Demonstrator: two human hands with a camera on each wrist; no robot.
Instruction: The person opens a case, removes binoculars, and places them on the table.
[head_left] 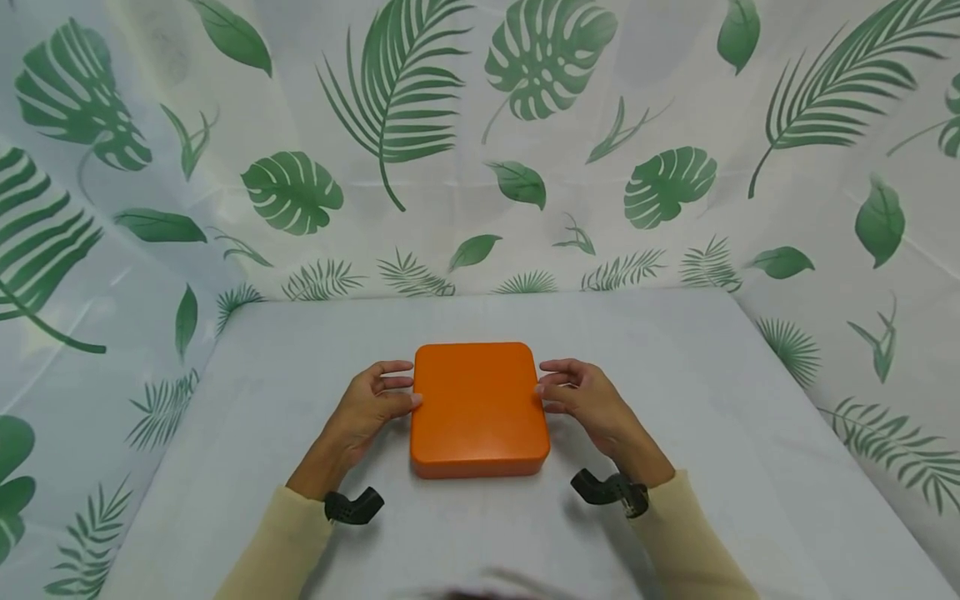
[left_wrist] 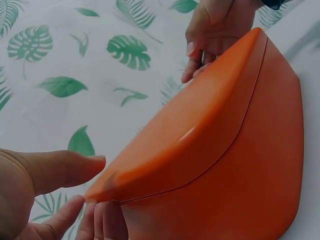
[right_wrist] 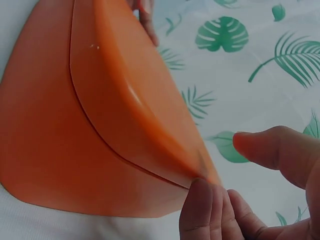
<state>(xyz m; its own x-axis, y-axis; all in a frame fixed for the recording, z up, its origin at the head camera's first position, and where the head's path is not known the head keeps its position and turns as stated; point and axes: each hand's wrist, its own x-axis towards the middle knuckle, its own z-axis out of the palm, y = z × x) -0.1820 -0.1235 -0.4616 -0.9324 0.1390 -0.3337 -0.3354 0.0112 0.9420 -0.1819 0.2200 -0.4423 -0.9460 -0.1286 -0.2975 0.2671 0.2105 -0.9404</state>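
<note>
An orange box with rounded corners lies flat on the white table, its lid closed. A thin seam runs round its side between lid and base, plain in both wrist views. My left hand is at the box's left side, fingertips touching the side near the seam. At the opposite side, my right hand touches it with its fingertips at the seam. Both thumbs are held off the lid in the wrist views. What is inside the box is hidden.
A white-covered table spreads round the box. Behind and beside it hangs a white curtain printed with green leaves. Each wrist wears a black camera mount, one left and one right.
</note>
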